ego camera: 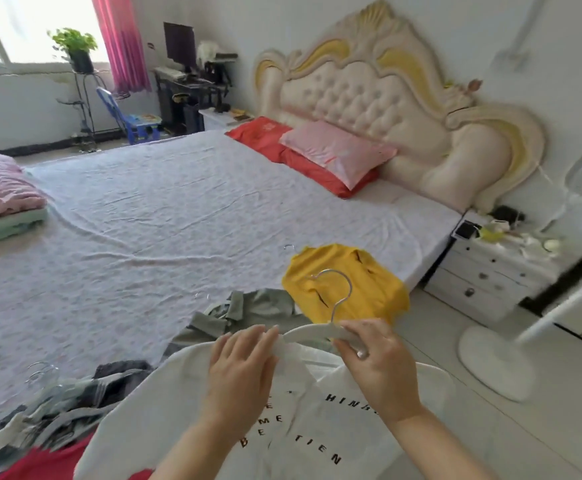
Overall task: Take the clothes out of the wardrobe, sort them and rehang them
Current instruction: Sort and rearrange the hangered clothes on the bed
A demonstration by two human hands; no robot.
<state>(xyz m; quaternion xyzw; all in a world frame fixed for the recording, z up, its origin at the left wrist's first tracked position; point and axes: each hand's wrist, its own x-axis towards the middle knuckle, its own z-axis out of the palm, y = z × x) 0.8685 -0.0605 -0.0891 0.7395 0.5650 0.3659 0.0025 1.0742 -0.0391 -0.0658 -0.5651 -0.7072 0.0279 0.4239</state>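
Note:
A white T-shirt (165,410) with black lettering lies in front of me at the bed's near edge. My left hand (244,362) pinches its collar. My right hand (376,355) grips a white hanger (312,332) with a metal hook, at the shirt's neck. Behind them on the bed lie a yellow garment (365,282) and a grey-green garment (248,310). At lower left sits a heap of grey clothes on hangers (68,393), with a red garment (43,462) beside it.
The bed (144,216) carries folded pink and green bedding (2,202) at far left and red and pink pillows (320,154) by the headboard. A white nightstand (490,268) and a standing fan (501,355) stand on the right.

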